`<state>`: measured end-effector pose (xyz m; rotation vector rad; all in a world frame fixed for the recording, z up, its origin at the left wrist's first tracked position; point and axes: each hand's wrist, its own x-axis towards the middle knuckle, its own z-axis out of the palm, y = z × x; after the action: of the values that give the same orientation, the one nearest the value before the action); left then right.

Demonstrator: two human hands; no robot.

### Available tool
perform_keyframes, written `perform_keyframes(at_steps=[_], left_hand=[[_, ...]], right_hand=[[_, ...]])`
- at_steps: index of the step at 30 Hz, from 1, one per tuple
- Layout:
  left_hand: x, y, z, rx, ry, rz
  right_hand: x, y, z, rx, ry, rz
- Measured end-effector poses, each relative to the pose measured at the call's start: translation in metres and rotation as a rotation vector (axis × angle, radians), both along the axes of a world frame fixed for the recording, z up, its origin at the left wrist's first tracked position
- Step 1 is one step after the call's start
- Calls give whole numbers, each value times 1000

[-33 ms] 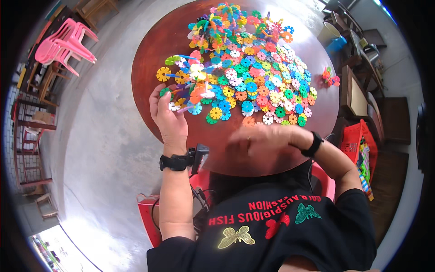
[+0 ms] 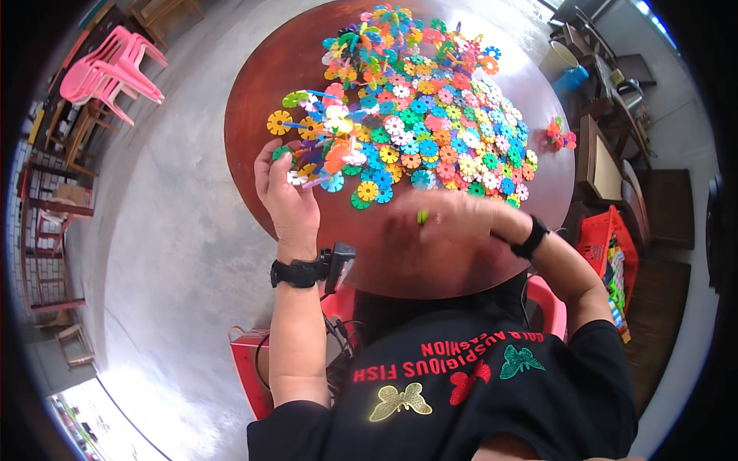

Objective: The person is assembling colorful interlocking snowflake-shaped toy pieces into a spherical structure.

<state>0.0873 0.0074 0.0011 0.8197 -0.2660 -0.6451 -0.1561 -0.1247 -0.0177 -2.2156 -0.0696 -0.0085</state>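
Note:
My left hand is closed on the near left side of a cluster of interlocking flower discs, joined in many colours and standing out at various angles. My right hand, smeared by motion, hovers over the near part of the table in front of the loose discs. A small yellow-green disc shows at its fingers, seen nearly edge-on. Beyond both hands spreads a broad heap of loose flower discs, lying mostly flat and overlapping.
The discs lie on a round brown table. More joined clusters stand at its far side, and a small red one lies at the right. Pink chairs are stacked at far left; a red basket stands at right.
My right hand has shifted slightly away from me and to the right. The yellow-green disc now shows at its fingers. My left hand keeps its hold on the cluster.

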Motion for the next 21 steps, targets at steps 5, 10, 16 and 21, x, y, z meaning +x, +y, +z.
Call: perform_keyframes(at_steps=[5, 10, 16, 21], left_hand=[[5, 1, -8, -37, 60, 51], [10, 0, 0, -46, 94, 138], [24, 2, -4, -73, 177, 322], [19, -1, 2, -55, 139, 307]], right_hand=[[42, -21, 45, -446, -81, -265], [91, 54, 23, -750, -22, -72], [122, 22, 7, -1124, 29, -89], [95, -53, 11, -1069, 185, -363]])
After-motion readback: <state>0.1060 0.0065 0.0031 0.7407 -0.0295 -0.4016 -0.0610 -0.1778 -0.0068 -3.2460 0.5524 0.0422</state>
